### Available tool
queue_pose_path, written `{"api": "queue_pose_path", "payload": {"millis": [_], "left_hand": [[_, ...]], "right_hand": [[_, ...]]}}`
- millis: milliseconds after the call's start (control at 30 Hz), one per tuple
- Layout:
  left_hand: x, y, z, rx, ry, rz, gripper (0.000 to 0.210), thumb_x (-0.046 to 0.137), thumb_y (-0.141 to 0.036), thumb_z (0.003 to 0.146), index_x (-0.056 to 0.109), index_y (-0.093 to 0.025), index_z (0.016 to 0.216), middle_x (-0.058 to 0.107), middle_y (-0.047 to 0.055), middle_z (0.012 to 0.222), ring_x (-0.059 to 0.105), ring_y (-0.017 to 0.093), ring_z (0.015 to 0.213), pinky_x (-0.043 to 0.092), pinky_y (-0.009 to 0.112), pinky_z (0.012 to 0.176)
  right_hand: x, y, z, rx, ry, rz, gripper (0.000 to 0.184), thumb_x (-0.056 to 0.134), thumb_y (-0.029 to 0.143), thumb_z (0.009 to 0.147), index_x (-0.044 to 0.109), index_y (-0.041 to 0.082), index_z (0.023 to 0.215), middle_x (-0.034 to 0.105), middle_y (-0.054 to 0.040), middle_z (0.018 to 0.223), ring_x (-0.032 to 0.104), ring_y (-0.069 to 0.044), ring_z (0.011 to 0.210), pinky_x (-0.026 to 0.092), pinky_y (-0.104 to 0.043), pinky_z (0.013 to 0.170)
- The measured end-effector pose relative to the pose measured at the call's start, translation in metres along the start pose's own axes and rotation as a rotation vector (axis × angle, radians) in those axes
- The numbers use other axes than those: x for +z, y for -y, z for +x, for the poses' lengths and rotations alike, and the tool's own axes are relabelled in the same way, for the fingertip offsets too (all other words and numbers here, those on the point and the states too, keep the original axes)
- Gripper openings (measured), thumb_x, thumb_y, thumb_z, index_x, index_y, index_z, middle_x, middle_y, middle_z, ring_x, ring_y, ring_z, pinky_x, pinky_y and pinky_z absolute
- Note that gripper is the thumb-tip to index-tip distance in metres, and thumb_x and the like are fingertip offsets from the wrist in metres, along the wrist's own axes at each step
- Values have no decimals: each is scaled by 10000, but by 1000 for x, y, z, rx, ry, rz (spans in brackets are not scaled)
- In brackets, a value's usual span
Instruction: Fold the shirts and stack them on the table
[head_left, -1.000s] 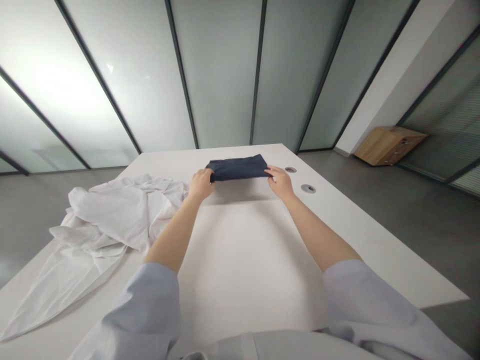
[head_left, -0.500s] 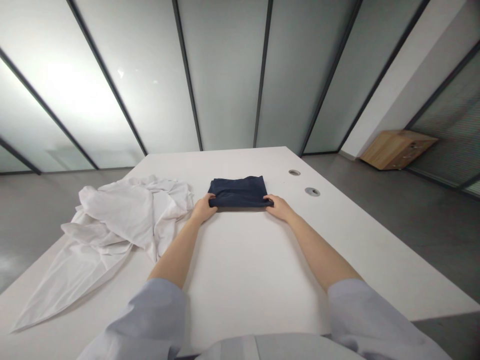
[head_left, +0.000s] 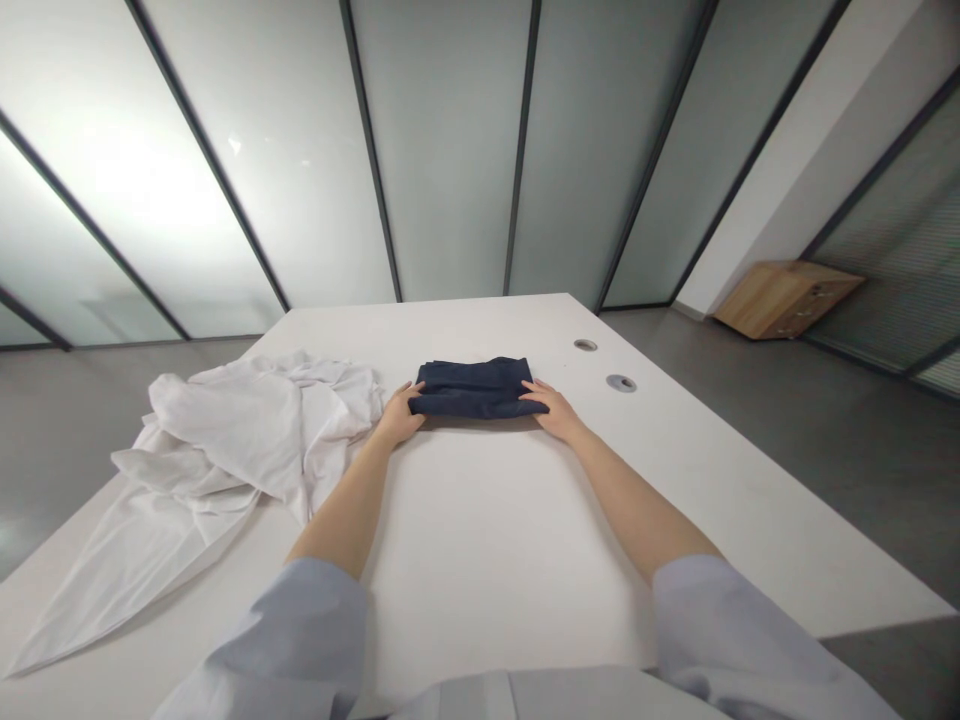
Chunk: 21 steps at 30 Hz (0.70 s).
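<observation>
A dark navy folded cloth garment point(head_left: 474, 388) lies on the white table in front of me, its near edge rolled or folded over into a thick band. At its left near corner, my left hand point(head_left: 403, 412) grips that band, thumb below and fingers on top. My right hand point(head_left: 553, 410) holds the opposite near corner in the same way, fingers resting over the fabric. Which kind of garment it is, I cannot tell. To the left of my left hand spreads a crumpled white cloth point(head_left: 247, 430), partly hanging towards the table's left edge.
The white table point(head_left: 495, 540) stretches away from me. Two round cable holes, a far grommet point(head_left: 585, 345) and a nearer grommet point(head_left: 621, 383), sit on its right side. A wooden cabinet point(head_left: 784, 298) stands on the floor at right. Frosted glass panels point(head_left: 450, 150) rise behind.
The near edge of the navy garment has been turned further over, away from me, making the band thicker and the garment shallower. My fingers have moved further onto the top of it.
</observation>
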<state>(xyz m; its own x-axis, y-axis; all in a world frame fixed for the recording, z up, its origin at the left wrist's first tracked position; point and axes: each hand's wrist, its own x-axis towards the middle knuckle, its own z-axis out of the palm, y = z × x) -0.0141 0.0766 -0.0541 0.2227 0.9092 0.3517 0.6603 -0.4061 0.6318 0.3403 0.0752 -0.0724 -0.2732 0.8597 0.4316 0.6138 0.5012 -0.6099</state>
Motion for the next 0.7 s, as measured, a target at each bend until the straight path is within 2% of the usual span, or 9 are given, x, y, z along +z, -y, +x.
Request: {"api": "queue_pose_path", "payload": {"millis": [100,200,300,400,500,600,700], "left_hand": [[4,0,0,-115,-30,-146,447,548,-208,648,672,-156,1075,709,60,1029,616,253,1051,459,370,982],[7,0,-1,-195,-24,-216,316,540,-222,666,659,-146,949,699,24,810,645,220,829,521,339,815],[6,-3,0,-195,-75,-213,245,548,-223,672,631,-153,892,683,20,790,634,213,819,515,327,783],[5,-5,2,-197,-141,-191,240,564,-254,696,618,-149,906,691,42,842,634,221,848,508,334,790],[2,-7,3,-191,-180,-165,260,577,-323,737,619,-145,922,689,50,849,633,221,836,503,327,773],[1,-8,3,-234,-215,-108,285,547,-413,791,615,-147,867,659,42,759,624,216,763,495,319,708],[2,-9,3,-245,-240,-74,287,517,-422,825,604,-152,864,642,37,740,616,208,745,482,310,685]], "right_hand": [[2,0,-1,58,-25,141,290,499,139,749,701,220,940,662,-54,1216,464,-222,1302,336,-407,1094],[3,4,-1,131,-15,174,229,477,210,792,682,224,894,709,-48,1091,560,-228,1184,397,-395,1024],[2,9,0,171,-15,142,209,458,252,806,657,227,866,719,-16,920,633,-221,956,462,-364,898],[0,13,1,195,-49,95,210,437,295,828,633,224,861,690,-1,802,621,-206,803,475,-323,791],[-1,15,2,236,-84,18,241,418,328,858,630,216,883,685,-21,791,618,-216,791,469,-317,766],[-1,16,4,268,-138,-58,252,418,327,870,631,204,923,703,-63,879,626,-236,872,460,-323,798],[0,17,5,276,-175,-116,234,413,329,876,614,209,871,698,-74,864,623,-237,854,450,-317,775]]}}
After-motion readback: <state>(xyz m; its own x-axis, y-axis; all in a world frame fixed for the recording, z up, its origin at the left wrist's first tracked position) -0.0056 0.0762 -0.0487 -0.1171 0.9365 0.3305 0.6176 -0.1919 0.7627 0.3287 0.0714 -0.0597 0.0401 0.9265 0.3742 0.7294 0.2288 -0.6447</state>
